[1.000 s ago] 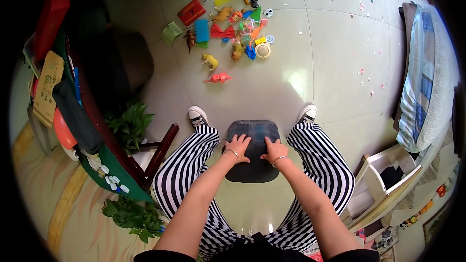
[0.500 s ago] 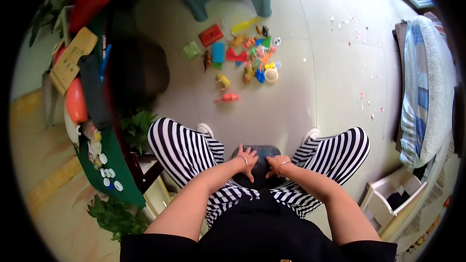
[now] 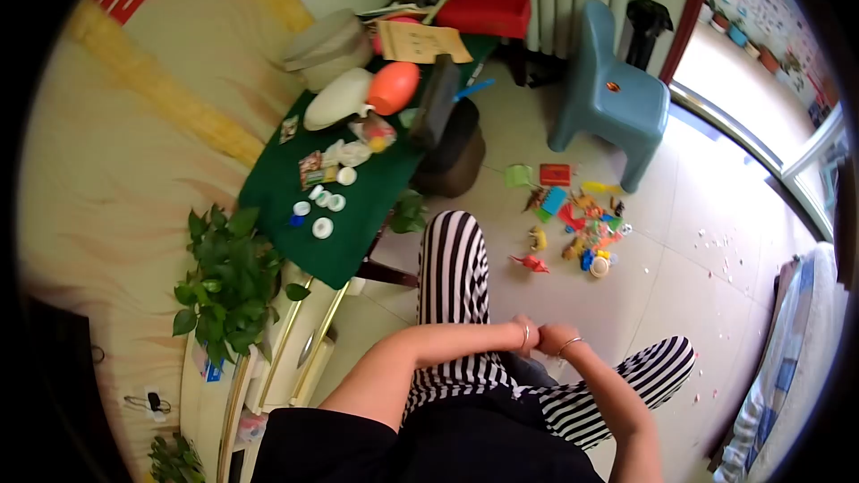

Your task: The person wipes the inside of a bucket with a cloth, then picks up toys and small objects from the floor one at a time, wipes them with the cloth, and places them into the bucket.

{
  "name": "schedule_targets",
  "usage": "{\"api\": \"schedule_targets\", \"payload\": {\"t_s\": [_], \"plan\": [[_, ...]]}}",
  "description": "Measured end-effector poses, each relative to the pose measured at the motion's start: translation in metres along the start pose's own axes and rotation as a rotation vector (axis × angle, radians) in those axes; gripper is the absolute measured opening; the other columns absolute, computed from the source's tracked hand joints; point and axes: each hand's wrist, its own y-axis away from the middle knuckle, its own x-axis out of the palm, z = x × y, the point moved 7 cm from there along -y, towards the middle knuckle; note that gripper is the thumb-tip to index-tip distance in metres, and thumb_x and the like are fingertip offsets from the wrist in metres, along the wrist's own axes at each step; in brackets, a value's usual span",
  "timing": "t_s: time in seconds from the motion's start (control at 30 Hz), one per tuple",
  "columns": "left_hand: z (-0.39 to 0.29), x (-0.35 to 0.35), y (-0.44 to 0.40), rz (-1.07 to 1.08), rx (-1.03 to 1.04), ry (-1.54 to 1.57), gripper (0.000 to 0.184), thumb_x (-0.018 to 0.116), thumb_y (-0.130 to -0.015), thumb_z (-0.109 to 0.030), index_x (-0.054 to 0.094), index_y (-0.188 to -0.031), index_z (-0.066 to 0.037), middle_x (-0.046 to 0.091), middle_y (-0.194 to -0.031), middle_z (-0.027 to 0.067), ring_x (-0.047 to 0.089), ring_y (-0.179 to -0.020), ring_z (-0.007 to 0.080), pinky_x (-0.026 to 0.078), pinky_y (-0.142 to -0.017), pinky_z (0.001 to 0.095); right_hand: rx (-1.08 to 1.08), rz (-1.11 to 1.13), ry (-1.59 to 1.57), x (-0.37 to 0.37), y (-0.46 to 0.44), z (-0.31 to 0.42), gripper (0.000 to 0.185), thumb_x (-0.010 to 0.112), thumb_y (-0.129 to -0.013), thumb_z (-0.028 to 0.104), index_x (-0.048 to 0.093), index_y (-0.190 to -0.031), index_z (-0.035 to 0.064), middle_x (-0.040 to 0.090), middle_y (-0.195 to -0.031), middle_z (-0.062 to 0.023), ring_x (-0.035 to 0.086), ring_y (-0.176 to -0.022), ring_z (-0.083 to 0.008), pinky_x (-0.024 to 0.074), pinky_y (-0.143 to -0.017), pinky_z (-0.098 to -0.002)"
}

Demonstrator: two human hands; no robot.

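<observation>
Black-and-white striped trousers [image 3: 452, 277] straddle the dark stool [image 3: 530, 370]. Between the trousers' two legs the left hand [image 3: 527, 333] and right hand [image 3: 557, 338] meet; how closed they are, or whether they hold anything, I cannot tell. Scattered toys [image 3: 577, 219] lie beyond the trousers.

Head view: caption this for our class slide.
Left hand and right hand close together, toys scattered on tiled floor.

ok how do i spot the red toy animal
From the blue-grey chair, look down the picture to the toys on the floor. The red toy animal lies at their edge nearest the striped trousers; its red sets it apart from the yellow animal nearby.
</observation>
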Motion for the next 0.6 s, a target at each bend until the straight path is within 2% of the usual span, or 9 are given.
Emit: {"api": "schedule_targets", "payload": {"t_s": [0.03, 0.1, 0.17, 0.23, 0.3, 0.37, 0.43, 0.6], "plan": [[0.020, -0.024, 0.022, -0.070, -0.041, 0.054, 0.039, 0.054, -0.078, -0.044, 0.065, -0.104, -0.018, 0.061, -0.111, 0.0042, 0.055, -0.105, 0.0264, 0.041, -0.088, 0.0407, 0.006, -0.078, -0.037, -0.031, 0.000, 0.011, 0.032, 0.059, -0.073, 0.037, 0.065, -0.095, 0.0149, 0.065, -0.093, -0.0118, 0.061, -0.087, -0.0305, 0.0486, -0.076, -0.0407], [0.043, -0.059, 0.057, -0.265, -0.110, 0.147, 0.037, 0.056, -0.077, -0.043, 0.066, -0.097, -0.014, 0.063, -0.104, 0.0083, 0.059, -0.097, 0.0262, 0.046, -0.082, 0.0378, -0.049, -0.300, -0.060, -0.079, 0.011, 0.027, 0.027, 0.061, -0.070, 0.029, 0.065, -0.091, 0.0122, 0.064, -0.089, -0.0144, 0.061, -0.084, -0.0332, 0.0488, -0.073, -0.0419], [0.073, -0.095, 0.102, -0.622, -0.156, 0.120, 0.035, 0.060, -0.074, -0.041, 0.066, -0.085, -0.008, 0.063, -0.093, 0.0125, 0.060, -0.087, 0.0289, 0.047, -0.075, 0.0401, -0.105, -0.485, -0.123, -0.131, 0.015, 0.051, 0.025, 0.063, -0.066, 0.023, 0.064, -0.088, 0.0103, 0.063, -0.085, -0.0162, 0.060, -0.082, -0.0354, 0.0486, -0.071, -0.0428], [0.098, -0.118, 0.155, -0.809, -0.167, 0.153, 0.035, 0.061, -0.072, -0.039, 0.064, -0.084, -0.006, 0.061, -0.090, 0.0128, 0.060, -0.084, 0.0305, 0.047, -0.075, 0.0412, -0.196, -0.662, -0.198, -0.171, 0.006, 0.073, 0.024, 0.064, -0.064, 0.020, 0.063, -0.084, 0.0079, 0.062, -0.082, -0.0182, 0.059, -0.080, -0.0363, 0.0480, -0.070, -0.0431], [0.116, -0.131, 0.205, -0.948, -0.188, 0.189, 0.037, 0.061, -0.072, -0.037, 0.062, -0.089, -0.005, 0.060, -0.091, 0.0140, 0.059, -0.085, 0.0310, 0.047, -0.076, 0.0400, -0.321, -0.735, -0.212, -0.211, 0.020, 0.113, 0.022, 0.063, -0.065, 0.020, 0.061, -0.081, 0.0053, 0.061, -0.079, -0.0202, 0.059, -0.077, -0.0372, 0.0474, -0.067, -0.0439], [0.132, -0.137, 0.251, -1.007, -0.248, 0.256, 0.036, 0.061, -0.072, -0.033, 0.059, -0.093, -0.004, 0.059, -0.092, 0.0142, 0.058, -0.087, 0.0308, 0.048, -0.076, 0.0383, -0.355, -0.775, -0.220, -0.240, 0.023, 0.146, 0.020, 0.062, -0.066, 0.020, 0.060, -0.078, 0.0034, 0.060, -0.077, -0.0210, 0.058, -0.074, -0.0379, 0.0471, -0.065, -0.0435], [0.149, -0.139, 0.288, -1.190, -0.182, 0.267, 0.032, 0.062, -0.072, -0.029, 0.057, -0.091, -0.004, 0.058, -0.093, 0.0131, 0.058, -0.088, 0.0301, 0.048, -0.075, 0.0378, -0.447, -0.864, -0.269, -0.264, 0.021, 0.176, 0.019, 0.060, -0.069, 0.020, 0.059, -0.077, 0.0028, 0.059, -0.075, -0.0212, 0.058, -0.073, -0.0384, 0.0471, -0.064, -0.0429], [0.191, -0.134, 0.355, -1.375, -0.269, 0.232, 0.031, 0.064, -0.069, -0.025, 0.056, -0.090, -0.004, 0.058, -0.090, 0.0125, 0.057, -0.084, 0.0307, 0.047, -0.072, 0.0384, -0.586, -0.873, -0.269, -0.310, 0.013, 0.246, 0.021, 0.059, -0.071, 0.022, 0.060, -0.080, 0.0026, 0.059, -0.075, -0.0216, 0.058, -0.074, -0.0386, 0.0472, -0.065, -0.0411]]}}
